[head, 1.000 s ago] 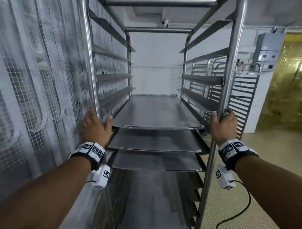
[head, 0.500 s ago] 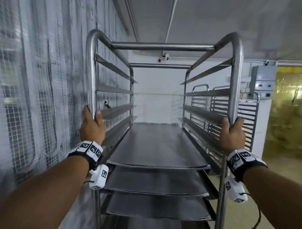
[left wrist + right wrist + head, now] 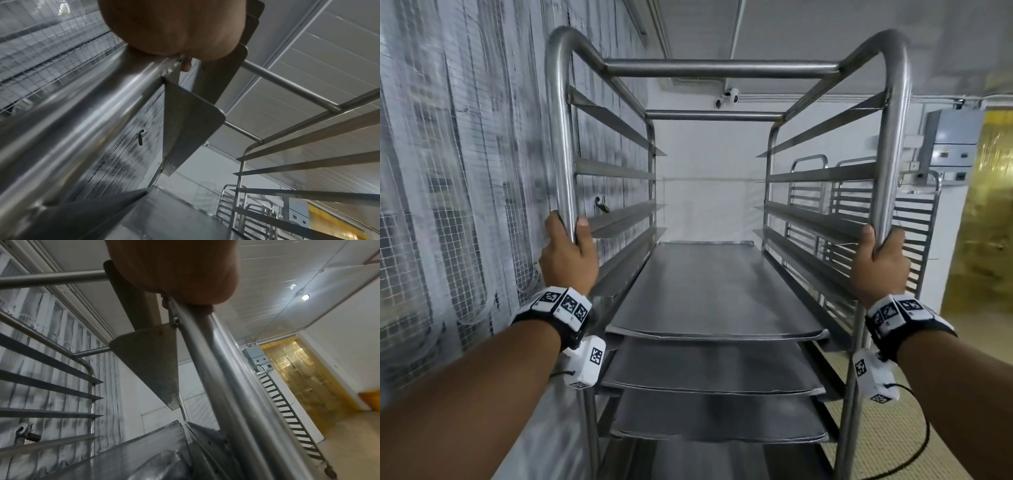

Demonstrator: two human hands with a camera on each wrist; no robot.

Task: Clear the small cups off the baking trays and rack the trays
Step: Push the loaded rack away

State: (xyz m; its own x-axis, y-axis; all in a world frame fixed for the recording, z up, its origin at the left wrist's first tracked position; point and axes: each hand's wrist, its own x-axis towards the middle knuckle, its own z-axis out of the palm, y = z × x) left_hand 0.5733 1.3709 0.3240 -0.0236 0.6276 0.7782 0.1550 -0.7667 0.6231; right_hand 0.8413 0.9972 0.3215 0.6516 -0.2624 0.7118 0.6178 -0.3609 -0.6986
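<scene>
Evidently the steel tray rack (image 3: pixel 726 68), carrying baking trays (image 3: pixel 715 291) on its lower runners, was heavy and rigid; left hand (image 3: pixel 568 257) and right hand (image 3: pixel 880 263) each clasped a front upright, sensible holds.

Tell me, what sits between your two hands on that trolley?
Between the left hand and right hand, the head view shows stacked bare trays on the trolley's runners; no cups.

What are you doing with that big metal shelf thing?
A person is holding a tall steel tray rack by its two front posts, the left hand on one and the right hand on the other. Flat grey metal baking trays already sit in its middle slots with no cups on them. The upper slots have no trays. More racks stand behind.
</scene>
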